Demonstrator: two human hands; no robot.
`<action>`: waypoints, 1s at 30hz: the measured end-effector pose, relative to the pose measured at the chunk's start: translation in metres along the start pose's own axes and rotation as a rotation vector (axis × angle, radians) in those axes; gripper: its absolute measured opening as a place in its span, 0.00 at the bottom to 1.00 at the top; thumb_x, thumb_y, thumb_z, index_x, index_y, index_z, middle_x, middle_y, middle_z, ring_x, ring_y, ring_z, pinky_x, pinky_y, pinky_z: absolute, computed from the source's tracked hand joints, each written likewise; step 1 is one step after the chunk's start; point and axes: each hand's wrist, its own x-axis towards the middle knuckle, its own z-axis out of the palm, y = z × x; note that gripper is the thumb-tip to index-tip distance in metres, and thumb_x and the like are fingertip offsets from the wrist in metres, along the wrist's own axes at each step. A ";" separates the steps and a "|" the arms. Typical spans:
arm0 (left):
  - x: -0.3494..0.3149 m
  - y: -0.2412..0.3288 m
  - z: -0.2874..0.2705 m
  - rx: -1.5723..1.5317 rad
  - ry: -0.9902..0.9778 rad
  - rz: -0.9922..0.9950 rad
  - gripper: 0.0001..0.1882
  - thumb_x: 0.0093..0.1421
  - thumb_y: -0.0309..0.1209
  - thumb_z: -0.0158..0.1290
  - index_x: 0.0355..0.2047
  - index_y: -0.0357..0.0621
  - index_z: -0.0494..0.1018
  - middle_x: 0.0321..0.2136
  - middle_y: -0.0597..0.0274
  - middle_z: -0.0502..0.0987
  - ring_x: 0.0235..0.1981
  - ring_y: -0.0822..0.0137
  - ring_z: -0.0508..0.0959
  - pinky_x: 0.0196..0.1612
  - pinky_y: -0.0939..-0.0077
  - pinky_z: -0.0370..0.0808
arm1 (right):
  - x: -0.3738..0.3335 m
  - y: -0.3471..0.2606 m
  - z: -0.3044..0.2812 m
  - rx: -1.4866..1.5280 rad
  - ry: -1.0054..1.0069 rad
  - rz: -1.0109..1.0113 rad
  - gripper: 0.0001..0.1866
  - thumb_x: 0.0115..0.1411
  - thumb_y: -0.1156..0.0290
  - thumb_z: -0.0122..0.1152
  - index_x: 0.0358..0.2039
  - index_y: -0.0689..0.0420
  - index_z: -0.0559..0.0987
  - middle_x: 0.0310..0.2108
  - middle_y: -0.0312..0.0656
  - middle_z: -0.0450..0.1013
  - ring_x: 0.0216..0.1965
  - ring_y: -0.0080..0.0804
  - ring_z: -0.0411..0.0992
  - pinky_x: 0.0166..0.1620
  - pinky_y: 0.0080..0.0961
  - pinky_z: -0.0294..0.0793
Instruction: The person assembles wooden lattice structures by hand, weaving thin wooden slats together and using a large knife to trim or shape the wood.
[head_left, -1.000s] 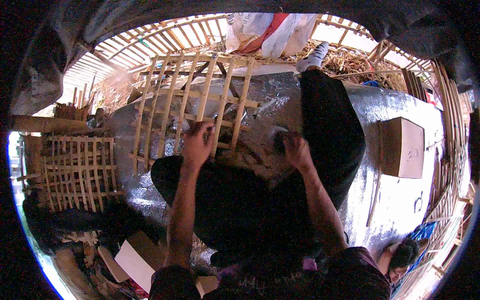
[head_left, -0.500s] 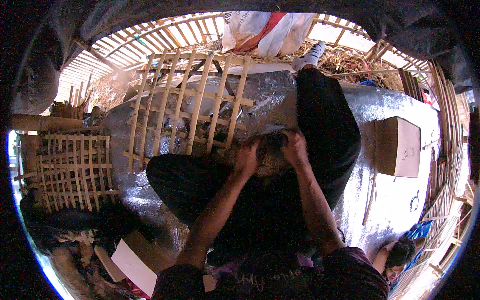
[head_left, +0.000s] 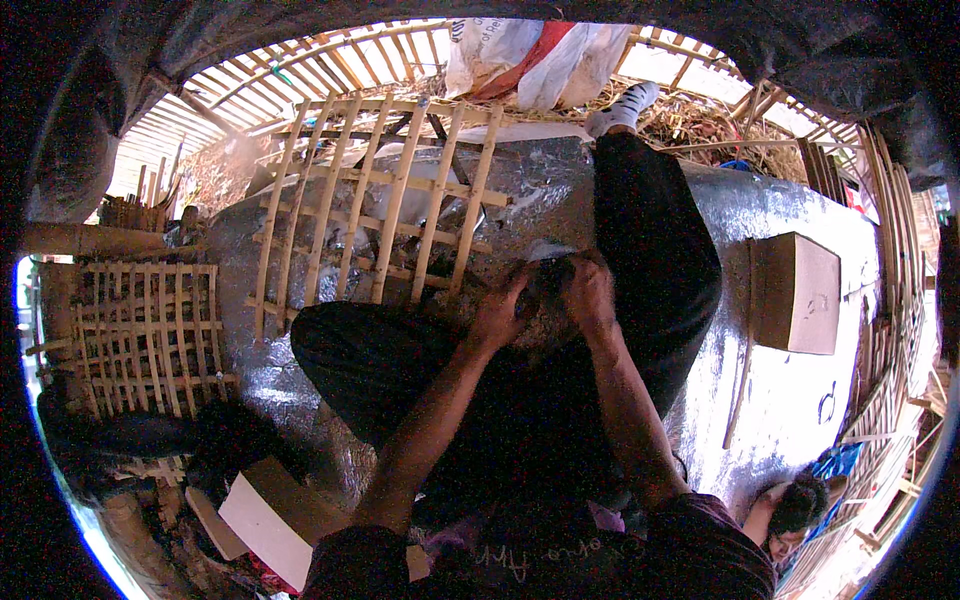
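Between my bent legs, both hands are closed on a small dark thing point(head_left: 546, 281), too dim to name. My left hand point(head_left: 500, 308) grips its left side, with the thumb and fingers curled inward. My right hand point(head_left: 589, 291) wraps round the right side, and its fingertips are partly hidden. A pale patch shows just beyond the dark thing, and a brownish surface lies below it. Left of the hands, a bamboo lattice point(head_left: 398, 208) of crossed slats leans over the shiny silver sheet point(head_left: 550, 185), its near end by my left knee.
A cardboard box point(head_left: 797, 293) stands on the sheet at the right, beside a thin stick point(head_left: 741, 385). Another bamboo lattice point(head_left: 150, 330) lies at the left. Straw point(head_left: 690, 125) and a white-and-red sack point(head_left: 540, 62) are at the far side. A person point(head_left: 795, 510) is at the lower right.
My right hand has shifted slightly and its fingers have curled differently over the dark thing. My left hand has barely moved. The foot at the far side has tilted a little to the right.
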 end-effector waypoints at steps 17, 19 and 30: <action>0.006 0.021 -0.013 0.051 -0.069 -0.021 0.36 0.52 0.25 0.53 0.62 0.47 0.56 0.59 0.44 0.59 0.60 0.42 0.60 0.61 0.56 0.61 | 0.009 0.014 -0.012 0.106 0.035 -0.018 0.11 0.51 0.73 0.56 0.36 0.57 0.80 0.33 0.47 0.77 0.34 0.40 0.74 0.39 0.35 0.73; 0.003 0.008 -0.007 -0.021 -0.043 -0.069 0.34 0.53 0.26 0.54 0.61 0.47 0.57 0.58 0.44 0.61 0.59 0.43 0.60 0.61 0.56 0.62 | 0.012 0.001 -0.030 0.252 -0.010 0.013 0.09 0.53 0.71 0.59 0.35 0.57 0.80 0.33 0.44 0.77 0.34 0.35 0.74 0.38 0.31 0.73; 0.012 0.022 -0.016 -0.101 0.176 0.023 0.24 0.51 0.34 0.60 0.49 0.45 0.71 0.50 0.50 0.71 0.52 0.50 0.70 0.56 0.61 0.66 | 0.007 0.004 -0.036 1.189 -0.109 0.248 0.12 0.55 0.68 0.64 0.39 0.58 0.80 0.37 0.37 0.77 0.39 0.23 0.72 0.44 0.23 0.70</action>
